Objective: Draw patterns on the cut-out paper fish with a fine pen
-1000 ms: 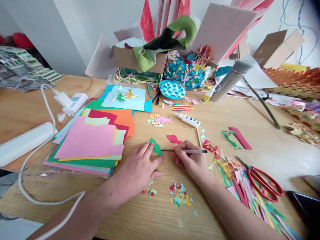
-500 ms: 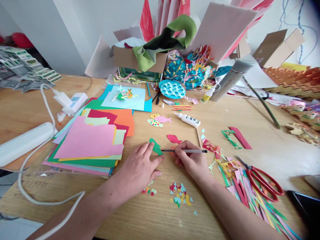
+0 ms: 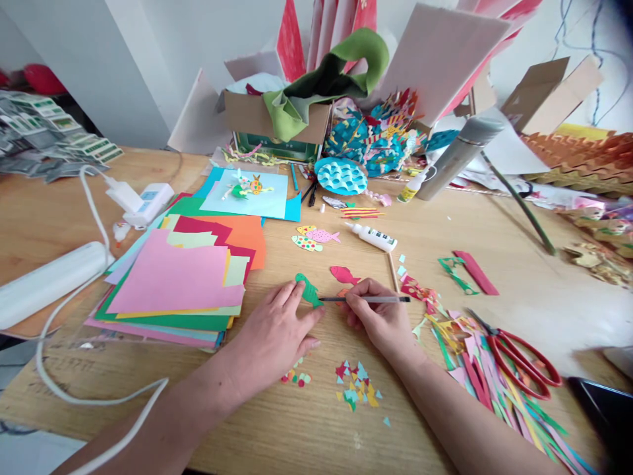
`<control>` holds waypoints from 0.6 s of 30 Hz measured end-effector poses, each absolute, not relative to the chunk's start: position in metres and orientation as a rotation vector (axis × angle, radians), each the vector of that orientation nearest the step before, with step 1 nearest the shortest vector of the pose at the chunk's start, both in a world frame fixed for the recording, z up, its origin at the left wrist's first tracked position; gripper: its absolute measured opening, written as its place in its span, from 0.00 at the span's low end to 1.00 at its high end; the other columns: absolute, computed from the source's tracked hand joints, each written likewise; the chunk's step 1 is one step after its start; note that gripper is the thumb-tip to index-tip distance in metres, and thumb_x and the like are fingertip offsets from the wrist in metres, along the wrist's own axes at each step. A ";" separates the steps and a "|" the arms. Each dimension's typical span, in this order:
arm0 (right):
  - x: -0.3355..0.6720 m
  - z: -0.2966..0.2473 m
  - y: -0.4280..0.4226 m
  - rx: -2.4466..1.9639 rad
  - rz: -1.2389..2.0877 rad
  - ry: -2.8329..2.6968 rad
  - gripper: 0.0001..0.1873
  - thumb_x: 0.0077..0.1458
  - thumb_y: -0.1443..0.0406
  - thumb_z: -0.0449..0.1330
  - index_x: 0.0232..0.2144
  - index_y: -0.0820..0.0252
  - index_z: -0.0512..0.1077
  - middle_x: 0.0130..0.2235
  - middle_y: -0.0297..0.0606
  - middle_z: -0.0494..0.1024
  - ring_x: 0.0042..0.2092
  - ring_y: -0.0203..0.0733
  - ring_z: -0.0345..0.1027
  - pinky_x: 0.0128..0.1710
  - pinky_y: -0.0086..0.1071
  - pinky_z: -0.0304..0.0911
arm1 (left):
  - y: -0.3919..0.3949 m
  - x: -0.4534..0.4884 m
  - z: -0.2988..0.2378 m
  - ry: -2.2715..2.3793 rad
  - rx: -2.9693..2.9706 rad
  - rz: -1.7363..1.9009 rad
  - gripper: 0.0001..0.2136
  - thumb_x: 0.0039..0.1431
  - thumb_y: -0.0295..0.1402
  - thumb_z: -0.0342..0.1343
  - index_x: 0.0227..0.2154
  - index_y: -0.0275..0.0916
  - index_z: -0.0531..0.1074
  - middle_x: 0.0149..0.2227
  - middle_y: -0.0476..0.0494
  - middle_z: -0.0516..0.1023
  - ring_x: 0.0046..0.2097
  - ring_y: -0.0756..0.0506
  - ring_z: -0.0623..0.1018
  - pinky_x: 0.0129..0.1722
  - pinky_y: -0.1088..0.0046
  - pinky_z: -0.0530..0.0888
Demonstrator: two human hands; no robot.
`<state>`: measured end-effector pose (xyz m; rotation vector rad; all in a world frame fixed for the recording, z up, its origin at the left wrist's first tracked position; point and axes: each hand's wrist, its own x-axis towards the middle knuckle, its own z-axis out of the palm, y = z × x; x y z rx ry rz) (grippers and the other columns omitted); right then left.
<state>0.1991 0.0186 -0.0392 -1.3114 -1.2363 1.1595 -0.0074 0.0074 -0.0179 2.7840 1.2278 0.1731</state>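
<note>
The person's left hand [image 3: 271,336] is open with its fingers spread, and the fingertips press on a green paper fish [image 3: 309,291]. The fish lies flat on the wooden table [image 3: 316,435], just past that hand. The right hand [image 3: 380,318] is curled closed around a thin grey stick [image 3: 368,299]. It could be a pen or a pencil, I can't tell. The stick lies sideways, and its end comes right up to the green fish.

Nothing much has changed just now. Both hands stay in the same spot, and the fish has not moved.

A red paper fish [image 3: 344,274] sits just past the right hand. A white glue bottle [image 3: 373,237] is farther out. Tiny paper bits [image 3: 356,386] lie nearer the person, between the hands. Red-handled scissors [image 3: 519,363] sit on paper strips [image 3: 477,376] to the right of the right hand. A stack of colored paper [image 3: 173,284] lies left of the left hand.
</note>
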 end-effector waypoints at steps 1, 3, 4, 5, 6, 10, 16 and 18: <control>0.199 -0.039 0.018 -1.311 1.165 -1.234 0.13 0.50 0.57 0.65 0.24 0.59 0.69 0.21 0.33 0.74 0.18 0.33 0.64 0.16 0.25 0.58 | 0.007 -0.008 -0.018 1.229 2.781 0.172 0.22 0.61 0.43 0.60 0.56 0.41 0.72 0.62 0.26 0.65 0.64 0.30 0.65 0.59 0.49 0.68; 0.199 -0.040 0.018 -1.313 1.167 -1.229 0.14 0.51 0.57 0.65 0.25 0.59 0.69 0.21 0.34 0.74 0.18 0.33 0.65 0.17 0.25 0.58 | 0.008 -0.008 -0.018 1.228 2.778 0.167 0.22 0.61 0.42 0.60 0.56 0.41 0.72 0.62 0.26 0.65 0.64 0.30 0.65 0.59 0.49 0.68; 0.200 -0.040 0.018 -1.316 1.165 -1.229 0.14 0.51 0.57 0.65 0.25 0.59 0.69 0.21 0.34 0.74 0.18 0.33 0.65 0.17 0.25 0.58 | 0.008 -0.008 -0.018 1.227 2.779 0.165 0.22 0.61 0.42 0.60 0.56 0.41 0.72 0.62 0.25 0.65 0.64 0.30 0.65 0.59 0.49 0.68; 0.200 -0.040 0.018 -1.320 1.162 -1.230 0.13 0.51 0.57 0.65 0.25 0.59 0.69 0.21 0.34 0.74 0.18 0.33 0.65 0.17 0.25 0.59 | 0.008 -0.007 -0.018 1.228 2.780 0.163 0.22 0.61 0.42 0.60 0.56 0.41 0.72 0.62 0.25 0.65 0.64 0.30 0.65 0.59 0.49 0.68; 0.200 -0.040 0.018 -1.324 1.158 -1.233 0.13 0.51 0.57 0.65 0.25 0.59 0.69 0.21 0.34 0.74 0.18 0.33 0.65 0.17 0.25 0.59 | 0.009 -0.007 -0.017 1.230 2.780 0.160 0.22 0.61 0.42 0.60 0.56 0.41 0.71 0.63 0.25 0.64 0.64 0.30 0.65 0.59 0.49 0.68; 0.200 -0.040 0.018 -1.337 1.151 -1.240 0.13 0.51 0.57 0.65 0.25 0.59 0.69 0.21 0.33 0.74 0.18 0.33 0.64 0.17 0.25 0.58 | 0.009 -0.006 -0.017 1.233 2.777 0.138 0.23 0.61 0.43 0.60 0.57 0.42 0.71 0.63 0.25 0.64 0.64 0.29 0.65 0.60 0.49 0.67; 0.199 -0.038 0.018 -1.314 1.173 -1.236 0.13 0.50 0.57 0.65 0.24 0.59 0.69 0.21 0.33 0.74 0.18 0.33 0.64 0.17 0.25 0.59 | 0.008 -0.007 -0.016 1.239 2.789 0.132 0.23 0.61 0.43 0.60 0.57 0.43 0.71 0.62 0.27 0.65 0.64 0.31 0.65 0.59 0.50 0.68; 0.199 -0.037 0.018 -1.321 1.167 -1.232 0.14 0.50 0.56 0.65 0.24 0.59 0.69 0.21 0.34 0.74 0.18 0.33 0.64 0.17 0.25 0.59 | 0.008 -0.007 -0.016 1.239 2.791 0.131 0.23 0.61 0.43 0.60 0.57 0.43 0.71 0.62 0.28 0.65 0.64 0.31 0.65 0.59 0.50 0.68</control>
